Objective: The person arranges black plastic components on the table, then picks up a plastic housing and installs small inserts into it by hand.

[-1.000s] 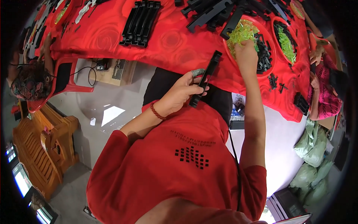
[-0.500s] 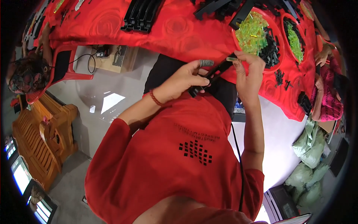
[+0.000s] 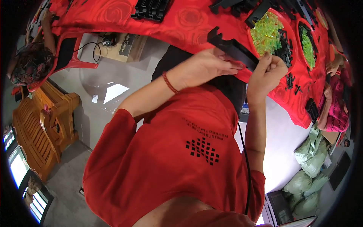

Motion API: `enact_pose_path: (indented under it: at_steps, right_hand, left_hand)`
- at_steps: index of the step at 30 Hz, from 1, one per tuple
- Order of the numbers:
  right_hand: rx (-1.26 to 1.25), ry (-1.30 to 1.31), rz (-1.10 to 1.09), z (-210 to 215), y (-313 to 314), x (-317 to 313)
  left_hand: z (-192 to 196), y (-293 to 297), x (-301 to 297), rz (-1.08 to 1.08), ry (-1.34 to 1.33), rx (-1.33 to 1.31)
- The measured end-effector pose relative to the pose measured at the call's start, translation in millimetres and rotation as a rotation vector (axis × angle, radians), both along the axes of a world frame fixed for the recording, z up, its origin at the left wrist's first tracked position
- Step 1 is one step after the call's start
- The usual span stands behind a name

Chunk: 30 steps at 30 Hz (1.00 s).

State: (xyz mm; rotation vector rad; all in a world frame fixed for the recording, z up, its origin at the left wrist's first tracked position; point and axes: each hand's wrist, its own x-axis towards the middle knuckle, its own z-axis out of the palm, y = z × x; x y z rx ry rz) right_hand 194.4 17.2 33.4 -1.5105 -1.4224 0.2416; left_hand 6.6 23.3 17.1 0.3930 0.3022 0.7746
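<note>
My left hand [image 3: 211, 67] is closed around the lower side of a long black plastic strip [image 3: 236, 49] with a notched far end, its thumb and fingers near the middle. My right hand [image 3: 269, 75] pinches the strip's right end, fingers curled. The strip slants above my lap, by the table edge. Just beyond my right hand is a red basin [image 3: 296, 49] holding yellow-green clear small tubes [image 3: 266, 32] and small black plastic pieces [image 3: 286, 49]. Whether a tube sits in the strip or my fingers cannot be made out.
A second basin holds green tubes [image 3: 308, 47]. Stacked black strips [image 3: 151, 10] and loose black parts [image 3: 259, 13] lie on the red tablecloth [image 3: 189, 19]. People sit at both sides, including one in pink [image 3: 334, 108]. A red chair [image 3: 81, 56] stands left.
The strip has turned and risen towards the table, with its notched end now far left. My right hand has moved onto its right end; the small tube it pinched is out of sight.
</note>
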Motion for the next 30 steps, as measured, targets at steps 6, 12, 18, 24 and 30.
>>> enact_pose_path:
  at_steps: [6, 12, 18, 24, 30]
  right_hand:
    - [0.123, -0.204, 0.021, -9, -11, -10]
    - [-0.113, 0.258, 0.182, 32, -10, 11]
    - [-0.308, 0.534, 0.286, 24, 9, -2]
    - [-0.294, 0.347, 0.275, 4, 28, -4]
    - [-0.308, 0.323, 0.194, 5, 34, 1]
  left_hand:
    - [-4, -6, 33, 0.255, 0.117, -0.049]
    - [-11, 4, 3, 0.116, 0.203, -0.061]
    - [-16, 11, 6, -0.005, 0.282, -0.056]
    - [-18, 21, 6, -0.047, 0.215, -0.148]
    - [-19, 27, 8, -0.015, 0.229, -0.138]
